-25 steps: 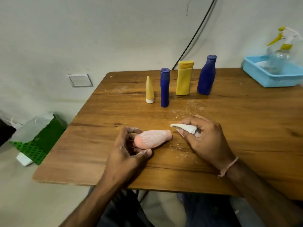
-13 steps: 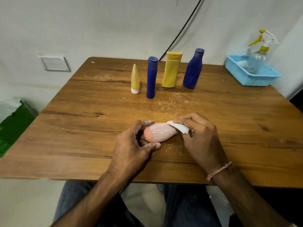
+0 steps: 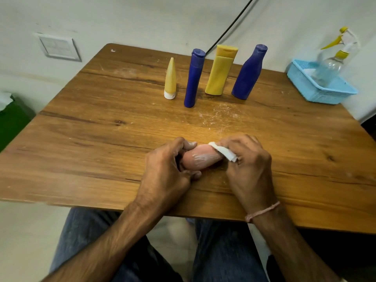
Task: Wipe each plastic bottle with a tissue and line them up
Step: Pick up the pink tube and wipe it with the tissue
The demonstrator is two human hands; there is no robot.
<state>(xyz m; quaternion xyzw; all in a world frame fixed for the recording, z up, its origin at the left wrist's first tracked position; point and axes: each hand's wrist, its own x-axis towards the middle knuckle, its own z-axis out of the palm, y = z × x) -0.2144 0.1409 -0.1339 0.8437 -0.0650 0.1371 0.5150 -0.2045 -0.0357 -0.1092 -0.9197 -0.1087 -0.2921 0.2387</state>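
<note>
A pink plastic bottle (image 3: 200, 159) lies on its side on the wooden table (image 3: 101, 139), streaked with white. My left hand (image 3: 168, 171) grips its wider end. My right hand (image 3: 248, 163) pinches a folded white tissue (image 3: 223, 152) against the bottle's narrow end. Standing in a row at the back are a small yellow cone-shaped tube (image 3: 170, 79), a slim dark blue bottle (image 3: 194, 77), a yellow bottle (image 3: 221, 70) and a curved dark blue bottle (image 3: 249, 73).
A light blue basket (image 3: 317, 90) at the back right corner holds a clear spray bottle (image 3: 333, 62) with a yellow trigger. White scuff marks (image 3: 219, 115) lie in front of the row. A black cable (image 3: 230, 27) runs up the wall. A green object (image 3: 12, 121) sits left of the table.
My right hand has brought the tissue left onto the pink bottle's narrow end. The bottle's neck is now covered by the tissue. The camera view has shifted to the right.
</note>
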